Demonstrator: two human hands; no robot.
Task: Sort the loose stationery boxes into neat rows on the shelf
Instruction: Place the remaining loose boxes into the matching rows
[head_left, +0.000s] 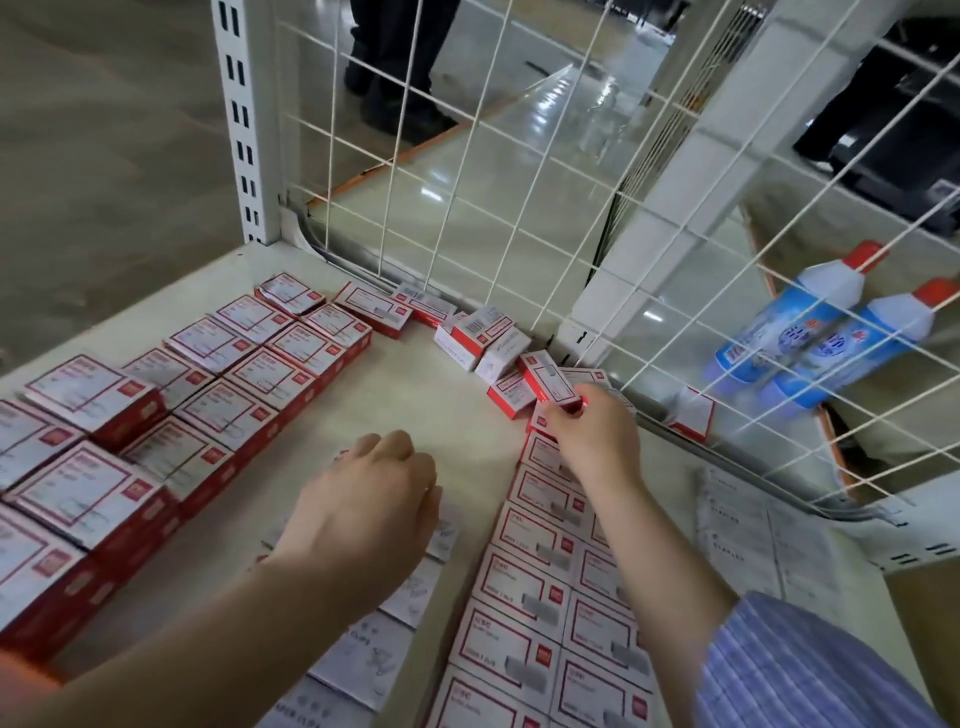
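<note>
Right hand (587, 431) pinches a small box (553, 384) at the far end of the right row (540, 571), long axis along it; left hand (374, 499), loosely curled, holds nothing on the shelf (426, 395).

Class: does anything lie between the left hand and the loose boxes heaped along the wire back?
Nothing visible does. Bare shelf separates the left hand from the loose boxes; the right hand works beside them, further right.
</note>
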